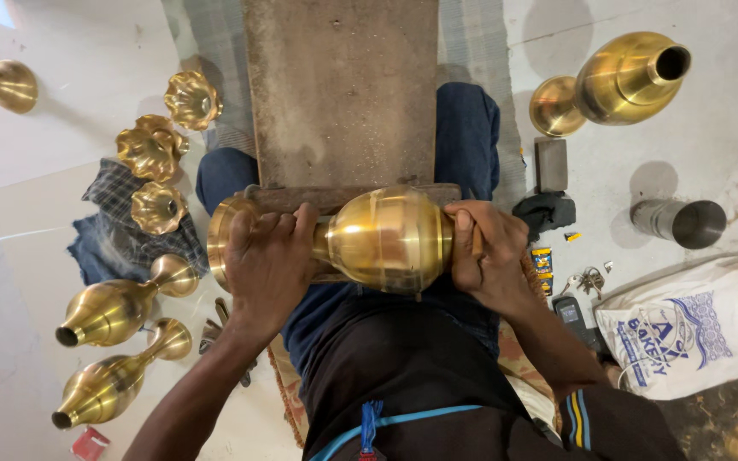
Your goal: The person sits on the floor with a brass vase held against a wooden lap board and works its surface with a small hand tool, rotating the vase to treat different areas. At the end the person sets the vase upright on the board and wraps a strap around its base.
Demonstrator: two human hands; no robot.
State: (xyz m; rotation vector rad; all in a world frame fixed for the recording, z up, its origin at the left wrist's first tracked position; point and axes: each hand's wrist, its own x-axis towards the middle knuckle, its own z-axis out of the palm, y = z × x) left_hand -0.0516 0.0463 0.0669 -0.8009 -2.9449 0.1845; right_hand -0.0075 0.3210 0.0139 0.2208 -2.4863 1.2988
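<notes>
Pale concrete floor (61,171) spreads around me as I sit with a worn wooden board (341,94) running out along my legs. Across my lap, at the near end of that board, lies a brass vase (386,239) on its side. My left hand (268,260) is wrapped tight around its narrow stem beside the round foot; my right hand (484,256) is closed over the neck end. Two finished vases (113,312) and three fluted brass cups (154,149) lie to my left, another vase (621,81) and a steel tumbler (681,222) to my right. Done well, I judge, this calls for an even grip at both ends, keeping the body level and pressed against the board.
</notes>
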